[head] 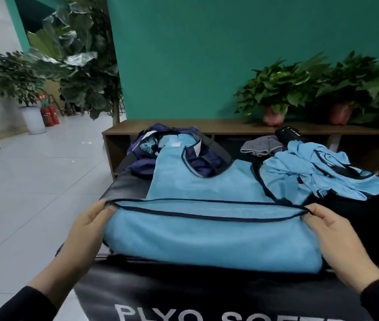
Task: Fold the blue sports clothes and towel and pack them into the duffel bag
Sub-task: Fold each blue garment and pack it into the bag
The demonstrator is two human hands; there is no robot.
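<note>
Left hand (89, 225): thumb and fingers pinch left corner of blue vest's (207, 232) dark-trimmed hem. Right hand (332, 232): same pinch on right corner. Vest lies flat on black padded surface (123, 186), hem end lifted between hands. Crumpled blue garment (318, 174) beside it, right. Navy duffel bag (197, 156) behind vest.

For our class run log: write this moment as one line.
left hand: pinches hem | right hand: pinches hem | blue sleeveless jersey: hem folded up | blue shorts: crumpled, unfolded
</note>
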